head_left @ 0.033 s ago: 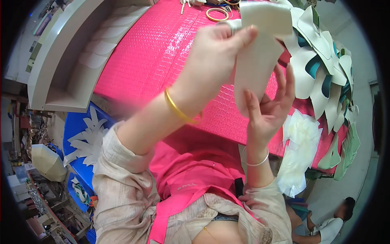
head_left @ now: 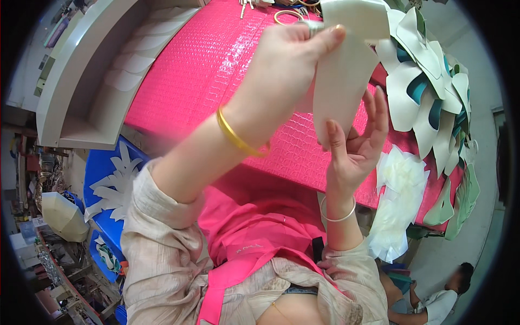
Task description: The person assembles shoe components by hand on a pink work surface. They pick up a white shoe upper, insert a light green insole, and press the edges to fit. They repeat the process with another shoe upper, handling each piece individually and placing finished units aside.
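Observation:
A long white petal-shaped sheet [head_left: 341, 81] is held up over the pink table. My left hand [head_left: 287, 67], with a gold bangle at the wrist, grips its left edge between thumb and curled fingers. Below, my right hand [head_left: 355, 143] pinches the rounded lower end with thumb against fingers, its other fingers raised behind the sheet. A second wide white piece [head_left: 357, 20] overlaps the sheet's top; whether the two are joined I cannot tell. Close to my left fingers shows a small pale band-like thing [head_left: 313, 26], partly hidden.
Many white and green petal pieces [head_left: 428, 103] are heaped at the right of the pink table [head_left: 200, 76]. Before them lies a bundle of translucent cream petals [head_left: 401, 189]. Tape rolls [head_left: 287, 16] lie at the back. A grey open box [head_left: 59, 103] with white pieces stands left.
My left hand and the upper white piece have shifted slightly upward. My right hand has moved a little to the left, still at the sheet's lower end.

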The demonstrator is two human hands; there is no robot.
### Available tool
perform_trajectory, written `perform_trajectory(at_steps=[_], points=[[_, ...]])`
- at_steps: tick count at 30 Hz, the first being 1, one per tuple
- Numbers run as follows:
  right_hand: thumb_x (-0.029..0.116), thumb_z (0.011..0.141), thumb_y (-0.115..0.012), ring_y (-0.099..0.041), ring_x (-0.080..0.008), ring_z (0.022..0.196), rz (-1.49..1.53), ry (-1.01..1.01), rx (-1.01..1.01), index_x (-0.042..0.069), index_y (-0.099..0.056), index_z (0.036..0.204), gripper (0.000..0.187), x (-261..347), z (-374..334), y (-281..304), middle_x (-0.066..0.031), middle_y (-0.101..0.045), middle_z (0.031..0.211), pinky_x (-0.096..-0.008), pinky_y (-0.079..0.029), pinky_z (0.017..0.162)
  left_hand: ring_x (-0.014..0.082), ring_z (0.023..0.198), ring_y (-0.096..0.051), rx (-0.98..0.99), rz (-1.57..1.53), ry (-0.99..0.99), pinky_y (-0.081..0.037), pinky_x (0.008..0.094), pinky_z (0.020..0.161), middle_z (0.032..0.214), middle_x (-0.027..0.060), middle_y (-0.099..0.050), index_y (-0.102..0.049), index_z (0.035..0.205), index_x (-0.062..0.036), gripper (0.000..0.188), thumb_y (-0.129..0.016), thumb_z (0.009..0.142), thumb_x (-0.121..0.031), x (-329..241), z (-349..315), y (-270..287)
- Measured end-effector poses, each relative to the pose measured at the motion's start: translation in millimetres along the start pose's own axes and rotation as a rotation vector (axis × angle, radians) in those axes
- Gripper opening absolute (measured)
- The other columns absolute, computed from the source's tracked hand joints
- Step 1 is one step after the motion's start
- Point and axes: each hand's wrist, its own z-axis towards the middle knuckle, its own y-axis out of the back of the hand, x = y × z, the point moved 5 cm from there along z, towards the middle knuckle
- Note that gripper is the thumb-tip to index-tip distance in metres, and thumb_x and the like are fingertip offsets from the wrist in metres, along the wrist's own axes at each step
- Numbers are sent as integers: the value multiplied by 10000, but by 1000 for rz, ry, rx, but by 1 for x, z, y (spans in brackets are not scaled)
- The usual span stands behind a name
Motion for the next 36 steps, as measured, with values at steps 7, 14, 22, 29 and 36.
perform_trajectory(at_steps=[7, 14, 22, 29, 36], points=[[-67, 811, -553, -610, -205, 893, 191, -159, -86, 21, -203, 1374, 669, -1, 9, -3, -155, -382, 1305, -241, -527, 566, 98, 594, -560, 201, -126, 132, -455, 210, 534, 753, 76, -613, -593, 941, 40, 338, -483, 921, -279, -27, 13, -19], [21, 795, -634, -590, -105, 708, 90, -62, -137, 44, -303, 1348, 645, -18, 16, 0, -110, -564, 1043, -212, -473, 500, 108, 587, -557, 67, -92, 123, -462, 251, 562, 723, 71, -609, -599, 900, 36, 330, -482, 923, -271, -16, 21, -24], [176, 810, -652, -527, -57, 641, -447, -79, -67, 55, -562, 1030, 267, -59, 22, 6, 13, -559, 658, -214, -410, 540, 130, 736, -609, 111, -16, -29, -484, 243, 674, 894, 118, -642, -562, 1062, 60, 332, -557, 878, -217, -28, 39, -16], [226, 852, -603, -485, -76, 940, 311, -349, 17, 50, -553, 987, 227, -59, 34, 43, -14, -555, 907, -256, -345, 834, 142, 740, -624, 136, 467, -522, -491, 234, 696, 859, 45, -662, -673, 881, -28, 180, -710, 712, -73, 28, 26, 7], [125, 820, -607, -526, -105, 888, 247, -362, 6, 7, -500, 989, 233, -55, -2, 30, -43, -552, 929, -257, -423, 766, 246, 796, -569, 142, 616, -511, -425, 355, 740, 881, 61, -623, -673, 887, -113, 201, -696, 688, -133, 115, -39, 35]])
